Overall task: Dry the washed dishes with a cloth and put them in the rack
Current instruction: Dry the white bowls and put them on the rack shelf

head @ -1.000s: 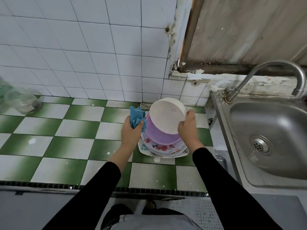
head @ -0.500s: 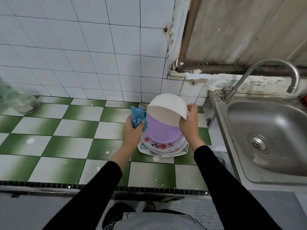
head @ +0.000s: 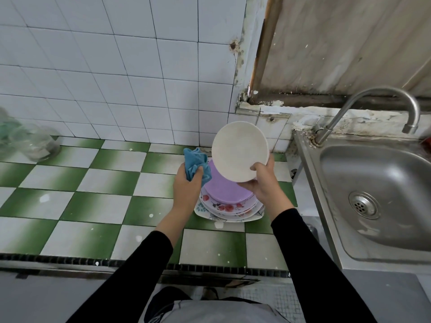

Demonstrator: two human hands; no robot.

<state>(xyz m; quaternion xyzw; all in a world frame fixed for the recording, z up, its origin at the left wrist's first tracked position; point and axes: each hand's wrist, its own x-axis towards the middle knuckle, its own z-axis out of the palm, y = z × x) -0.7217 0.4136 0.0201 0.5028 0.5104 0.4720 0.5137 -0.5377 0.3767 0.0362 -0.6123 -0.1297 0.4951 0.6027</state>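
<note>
Round white bowl (head: 240,151) gripped by right hand (head: 263,183), crumpled blue cloth (head: 195,163) clutched in left hand (head: 186,186).

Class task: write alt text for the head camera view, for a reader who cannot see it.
A person's right hand holds a white bowl by its rim above a stack of plates, while the left hand grips a blue cloth. The stack sits on a green-and-white tiled counter beside a steel sink.
</note>
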